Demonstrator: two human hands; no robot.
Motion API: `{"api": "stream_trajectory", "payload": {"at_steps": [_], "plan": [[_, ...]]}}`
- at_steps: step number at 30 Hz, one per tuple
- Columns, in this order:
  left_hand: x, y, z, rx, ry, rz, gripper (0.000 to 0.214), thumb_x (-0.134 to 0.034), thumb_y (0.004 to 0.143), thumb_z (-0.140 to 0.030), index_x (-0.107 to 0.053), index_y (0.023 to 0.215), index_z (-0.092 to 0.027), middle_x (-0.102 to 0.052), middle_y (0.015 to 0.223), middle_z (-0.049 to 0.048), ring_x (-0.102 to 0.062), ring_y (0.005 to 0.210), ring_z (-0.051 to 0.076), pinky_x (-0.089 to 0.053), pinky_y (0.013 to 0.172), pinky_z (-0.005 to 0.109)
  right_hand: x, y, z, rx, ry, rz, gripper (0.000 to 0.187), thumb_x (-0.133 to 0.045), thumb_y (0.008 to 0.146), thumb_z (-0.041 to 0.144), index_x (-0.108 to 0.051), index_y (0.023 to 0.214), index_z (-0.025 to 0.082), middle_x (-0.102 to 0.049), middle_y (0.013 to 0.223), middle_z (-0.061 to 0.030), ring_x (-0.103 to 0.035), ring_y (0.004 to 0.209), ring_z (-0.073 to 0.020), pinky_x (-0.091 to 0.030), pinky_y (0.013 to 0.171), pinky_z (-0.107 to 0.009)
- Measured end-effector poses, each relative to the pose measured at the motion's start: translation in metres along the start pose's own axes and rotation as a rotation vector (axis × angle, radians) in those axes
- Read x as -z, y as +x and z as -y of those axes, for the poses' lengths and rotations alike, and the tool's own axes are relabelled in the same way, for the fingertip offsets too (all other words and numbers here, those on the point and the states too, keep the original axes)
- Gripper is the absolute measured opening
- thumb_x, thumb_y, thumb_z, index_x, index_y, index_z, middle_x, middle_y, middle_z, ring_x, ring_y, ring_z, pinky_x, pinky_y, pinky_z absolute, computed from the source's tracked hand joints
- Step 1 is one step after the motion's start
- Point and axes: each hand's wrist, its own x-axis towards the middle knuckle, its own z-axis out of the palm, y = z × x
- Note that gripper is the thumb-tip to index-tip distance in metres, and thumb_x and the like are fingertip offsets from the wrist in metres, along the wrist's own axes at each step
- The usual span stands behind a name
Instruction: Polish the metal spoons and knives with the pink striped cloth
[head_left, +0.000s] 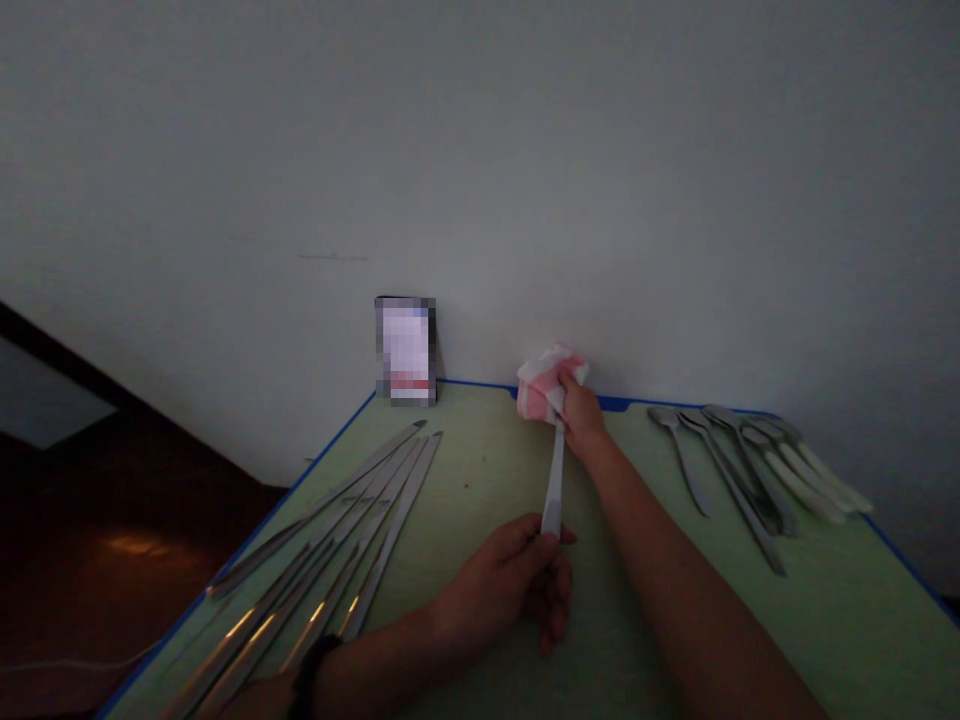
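My left hand (517,575) pinches the lower end of a flat metal piece of cutlery (556,470) between thumb and fingers, its other fingers loosely curled. The piece points away from me, and its far end is hidden in a pink and white cloth (536,388). My right hand (583,412) is closed on that cloth, gathering it around the far end. Whether the piece is a spoon or a knife I cannot tell. Both hands are over the middle of a light green table (480,440) with a blue edge.
Several long metal knives (397,515) lie fanned out at the left. Several spoons (739,460), some with white handles, lie at the right. A phone with a blurred screen (406,350) leans against the wall (480,200) behind the table.
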Motion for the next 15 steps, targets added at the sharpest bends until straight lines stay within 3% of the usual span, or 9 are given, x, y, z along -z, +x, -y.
{"api": "stream_trajectory", "payload": {"at_steps": [3,4,8,15], "plan": [[-0.001,-0.002,0.0,-0.007,0.024,0.003,0.018,-0.04,0.088,-0.031,-0.044,0.097,-0.016,-0.053,0.062,-0.0032,-0.053,0.042,0.008,-0.041,0.036,0.018,-0.002,-0.017,0.0,0.069,-0.171,-0.212,0.033,-0.052,0.071,0.045,-0.057,0.057,0.016,-0.052,0.048,0.0007,-0.045,0.047,-0.0115,-0.029,0.044,-0.024],[-0.002,-0.002,0.0,-0.013,0.037,0.009,0.018,-0.04,0.089,-0.031,-0.044,0.097,-0.016,-0.053,0.062,-0.0032,-0.052,0.041,0.008,-0.04,0.036,0.017,-0.004,-0.023,0.0,0.098,-0.216,-0.23,0.033,-0.051,0.071,0.045,-0.057,0.056,0.016,-0.053,0.049,0.0005,-0.045,0.048,-0.0117,-0.03,0.045,-0.024],[-0.001,-0.002,0.001,-0.022,0.053,0.026,0.016,-0.038,0.089,-0.029,-0.042,0.097,-0.016,-0.053,0.062,-0.0033,-0.052,0.04,0.008,-0.04,0.035,0.017,-0.006,-0.036,-0.001,0.141,-0.258,-0.205,0.035,-0.047,0.074,0.045,-0.058,0.056,0.017,-0.053,0.05,0.0006,-0.047,0.05,-0.0131,-0.032,0.047,-0.025],[0.0,0.0,-0.006,-0.039,0.075,0.024,0.014,-0.033,0.091,-0.023,-0.042,0.098,-0.015,-0.052,0.062,-0.0032,-0.053,0.041,0.009,-0.041,0.035,0.017,0.0,-0.033,-0.011,0.175,-0.261,-0.157,0.036,-0.047,0.073,0.048,-0.058,0.061,0.017,-0.053,0.05,0.0002,-0.047,0.05,-0.0136,-0.034,0.048,-0.025]]}}
